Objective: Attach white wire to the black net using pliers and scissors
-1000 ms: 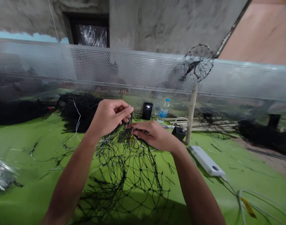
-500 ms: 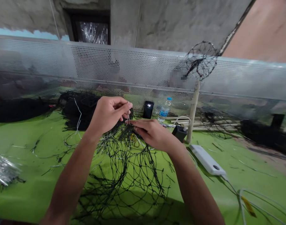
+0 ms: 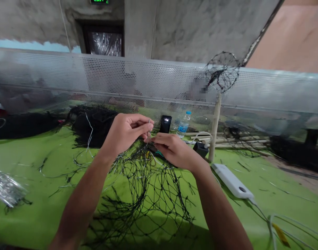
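My left hand (image 3: 131,132) is closed, its thumb and fingertips pinching the upper end of a short thin silvery wire (image 3: 149,138). Just below and to the right, my right hand (image 3: 176,151) pinches the lower part of that wire, where the gathered top of a black knotted net (image 3: 148,187) comes up. Loose mesh of the net spreads down over the green table towards me. Behind my right fingers a black and teal object (image 3: 159,152) shows in part; its kind is hidden.
Green table cover (image 3: 57,215) carries black netting (image 3: 93,125), a phone (image 3: 165,124), a water bottle (image 3: 183,124), a white power bank (image 3: 232,181) and wire bundles (image 3: 8,187). A wooden post (image 3: 215,128) stands before a perforated metal screen (image 3: 159,80).
Both hands sit slightly lower and further right in view, as does most of the scene. The wire remains pinched between them, and the black and teal object now shows by my right fingers.
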`<state>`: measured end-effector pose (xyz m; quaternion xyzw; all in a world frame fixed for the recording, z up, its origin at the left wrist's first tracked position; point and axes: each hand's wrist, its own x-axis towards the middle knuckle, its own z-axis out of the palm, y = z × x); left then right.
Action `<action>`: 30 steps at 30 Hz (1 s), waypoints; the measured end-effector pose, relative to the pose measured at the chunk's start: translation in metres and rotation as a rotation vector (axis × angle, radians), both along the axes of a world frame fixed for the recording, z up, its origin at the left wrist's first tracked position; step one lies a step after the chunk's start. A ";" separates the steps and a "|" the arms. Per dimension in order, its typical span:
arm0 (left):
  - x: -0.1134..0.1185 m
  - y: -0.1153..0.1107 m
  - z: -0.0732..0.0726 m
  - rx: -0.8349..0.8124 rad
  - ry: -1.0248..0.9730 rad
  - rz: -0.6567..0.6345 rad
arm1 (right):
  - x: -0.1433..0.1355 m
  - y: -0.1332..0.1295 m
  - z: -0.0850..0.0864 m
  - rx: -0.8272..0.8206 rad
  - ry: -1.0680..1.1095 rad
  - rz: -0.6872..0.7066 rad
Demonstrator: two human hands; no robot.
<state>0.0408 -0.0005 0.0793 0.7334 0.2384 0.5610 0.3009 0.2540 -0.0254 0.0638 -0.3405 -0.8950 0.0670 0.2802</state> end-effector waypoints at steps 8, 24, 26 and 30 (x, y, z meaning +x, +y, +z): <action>-0.003 -0.006 0.003 -0.029 -0.024 0.013 | -0.004 -0.002 -0.004 0.061 -0.059 -0.032; -0.003 -0.002 0.001 -0.081 -0.071 0.104 | -0.015 -0.001 -0.007 -0.002 0.097 -0.030; 0.000 -0.003 -0.002 -0.043 -0.051 0.162 | -0.022 -0.002 -0.009 0.039 0.153 -0.086; 0.006 -0.004 -0.007 0.028 -0.011 0.305 | -0.037 -0.006 -0.018 0.133 0.183 -0.257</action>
